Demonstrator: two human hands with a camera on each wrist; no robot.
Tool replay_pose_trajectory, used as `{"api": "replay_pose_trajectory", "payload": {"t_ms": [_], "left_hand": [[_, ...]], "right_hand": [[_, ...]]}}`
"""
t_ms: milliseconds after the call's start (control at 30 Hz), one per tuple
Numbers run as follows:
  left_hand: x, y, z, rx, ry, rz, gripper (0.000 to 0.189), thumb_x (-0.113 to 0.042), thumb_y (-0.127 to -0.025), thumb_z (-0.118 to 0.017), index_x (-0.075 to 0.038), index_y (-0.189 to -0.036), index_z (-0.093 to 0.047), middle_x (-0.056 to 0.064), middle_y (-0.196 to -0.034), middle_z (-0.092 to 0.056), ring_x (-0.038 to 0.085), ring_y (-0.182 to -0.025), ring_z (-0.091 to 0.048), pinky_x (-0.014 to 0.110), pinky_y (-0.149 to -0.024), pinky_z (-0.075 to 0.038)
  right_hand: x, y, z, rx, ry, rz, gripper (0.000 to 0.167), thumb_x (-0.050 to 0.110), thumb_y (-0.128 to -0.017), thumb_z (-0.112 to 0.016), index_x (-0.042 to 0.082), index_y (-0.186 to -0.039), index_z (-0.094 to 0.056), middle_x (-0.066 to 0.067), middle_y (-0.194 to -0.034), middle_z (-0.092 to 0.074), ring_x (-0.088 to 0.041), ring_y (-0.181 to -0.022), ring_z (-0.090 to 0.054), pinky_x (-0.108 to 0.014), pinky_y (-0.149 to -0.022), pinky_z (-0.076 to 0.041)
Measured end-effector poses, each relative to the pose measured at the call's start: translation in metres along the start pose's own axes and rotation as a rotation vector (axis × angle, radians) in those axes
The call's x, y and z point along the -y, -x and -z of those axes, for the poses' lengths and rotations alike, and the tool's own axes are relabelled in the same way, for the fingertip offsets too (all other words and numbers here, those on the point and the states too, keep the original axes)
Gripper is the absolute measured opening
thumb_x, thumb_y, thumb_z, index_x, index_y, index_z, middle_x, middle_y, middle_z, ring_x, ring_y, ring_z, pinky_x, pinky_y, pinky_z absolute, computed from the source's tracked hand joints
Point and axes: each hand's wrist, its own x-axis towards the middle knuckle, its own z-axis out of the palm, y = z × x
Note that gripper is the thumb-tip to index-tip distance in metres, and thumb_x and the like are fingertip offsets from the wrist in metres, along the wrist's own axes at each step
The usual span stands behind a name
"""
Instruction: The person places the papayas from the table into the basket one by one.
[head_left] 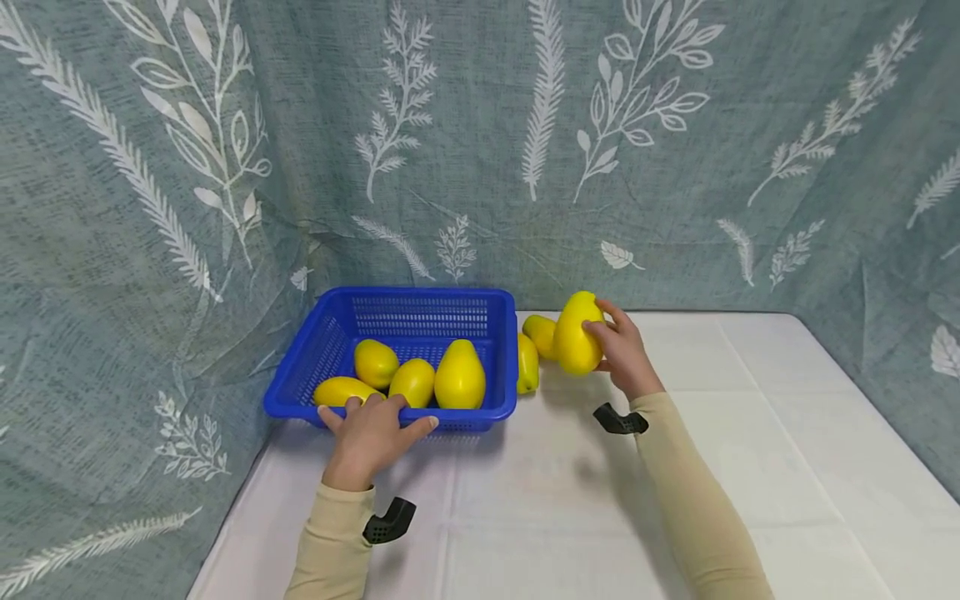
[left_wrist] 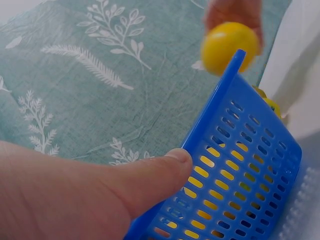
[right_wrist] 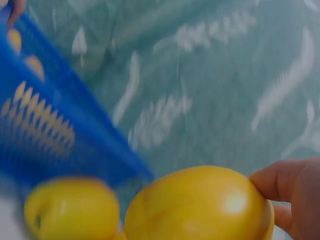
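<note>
The blue basket hides part of 1 yellow fruit beside it. In the right wrist view this basket is blurred, and the bottom edge cuts the held fruit.

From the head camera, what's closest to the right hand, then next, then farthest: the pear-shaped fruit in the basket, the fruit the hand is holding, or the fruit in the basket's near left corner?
1. Held yellow fruit: in the right hand.
2. Pear-shaped yellow fruit: right side of the blue basket.
3. Oval yellow fruit: basket's near left corner.
</note>
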Motion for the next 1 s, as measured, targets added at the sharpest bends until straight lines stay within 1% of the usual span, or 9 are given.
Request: {"api": "replay_pose_trajectory", "payload": {"t_ms": [133,267,333,433,533,667,800,900,1000], "left_hand": [[0.003,0.0,0.001,-0.001,-0.005,0.004,0.064,-0.056,-0.093,-0.065,-0.003,-0.129,-0.067,0.028,-0.126,-0.064,0.061,-0.124,-0.046,0.09,-0.104,-0.005],[0.006,0.001,0.002,-0.001,-0.014,0.012,0.064,-0.057,-0.093,-0.065,-0.003,-0.129,-0.068,0.028,-0.126,-0.064,0.06,-0.124,-0.047,0.09,-0.105,-0.005],[0.007,0.0,0.003,0.0,-0.016,0.014,0.064,-0.057,-0.093,-0.065,-0.004,-0.128,-0.068,0.028,-0.126,-0.064,0.06,-0.124,-0.047,0.09,-0.105,-0.005],[0.007,0.0,0.002,0.001,-0.017,0.014,0.063,-0.057,-0.093,-0.065,-0.004,-0.128,-0.068,0.027,-0.126,-0.064,0.06,-0.124,-0.047,0.09,-0.106,-0.005],[0.005,0.0,0.0,0.002,-0.015,0.016,0.063,-0.056,-0.093,-0.066,-0.004,-0.128,-0.068,0.028,-0.127,-0.064,0.06,-0.125,-0.047,0.09,-0.106,-0.005],[0.002,0.001,-0.004,-0.002,-0.006,0.018,0.062,-0.056,-0.092,-0.067,-0.004,-0.127,-0.069,0.027,-0.127,-0.064,0.059,-0.126,-0.047,0.089,-0.107,-0.006],[0.0,0.002,-0.007,-0.013,0.005,0.02,0.061,-0.056,-0.091,-0.068,-0.005,-0.125,-0.07,0.025,-0.126,-0.066,0.057,-0.126,-0.048,0.089,-0.107,-0.006],[0.001,0.002,-0.007,-0.032,0.01,0.019,0.06,-0.056,-0.091,-0.068,-0.006,-0.123,-0.071,0.024,-0.125,-0.066,0.056,-0.125,-0.049,0.089,-0.107,-0.005],[0.003,0.001,-0.004,-0.048,0.012,0.017,0.059,-0.055,-0.091,-0.069,-0.005,-0.122,-0.071,0.024,-0.124,-0.066,0.056,-0.124,-0.049,0.089,-0.107,-0.005]], "right_hand": [[0.029,0.002,-0.031,0.027,-0.063,0.067,0.063,0.02,-0.104,-0.052,0.026,-0.162,-0.028,-0.022,-0.161,-0.029,-0.041,-0.139,-0.045,-0.064,-0.107,-0.047],[0.051,-0.002,-0.071,0.048,-0.09,0.103,0.06,0.02,-0.103,-0.055,0.028,-0.159,-0.035,-0.019,-0.155,-0.038,-0.036,-0.13,-0.052,-0.056,-0.099,-0.054],[0.056,-0.005,-0.092,0.075,-0.089,0.11,0.059,0.021,-0.103,-0.057,0.029,-0.158,-0.037,-0.018,-0.153,-0.042,-0.035,-0.125,-0.056,-0.048,-0.089,-0.058],[0.059,-0.012,-0.12,0.13,-0.086,0.103,0.059,0.022,-0.102,-0.059,0.029,-0.157,-0.039,-0.016,-0.151,-0.046,-0.033,-0.12,-0.059,-0.039,-0.078,-0.058],[0.056,-0.02,-0.145,0.173,-0.056,0.082,0.058,0.024,-0.102,-0.06,0.03,-0.156,-0.04,-0.016,-0.15,-0.047,-0.032,-0.117,-0.061,-0.037,-0.073,-0.059],[0.049,-0.026,-0.171,0.201,0.011,0.064,0.058,0.026,-0.102,-0.061,0.029,-0.156,-0.04,-0.016,-0.151,-0.046,-0.035,-0.117,-0.063,-0.044,-0.08,-0.06],[0.042,-0.03,-0.189,0.191,0.105,0.089,0.059,0.026,-0.101,-0.062,0.027,-0.156,-0.04,-0.015,-0.158,-0.041,-0.036,-0.125,-0.059,-0.051,-0.095,-0.057],[0.037,-0.033,-0.198,0.172,0.163,0.111,0.06,0.026,-0.1,-0.063,0.025,-0.156,-0.041,-0.013,-0.161,-0.039,-0.035,-0.131,-0.055,-0.051,-0.104,-0.053],[0.034,-0.036,-0.205,0.147,0.207,0.128,0.06,0.026,-0.1,-0.063,0.023,-0.156,-0.041,-0.013,-0.16,-0.041,-0.035,-0.133,-0.053,-0.05,-0.109,-0.05]]}}
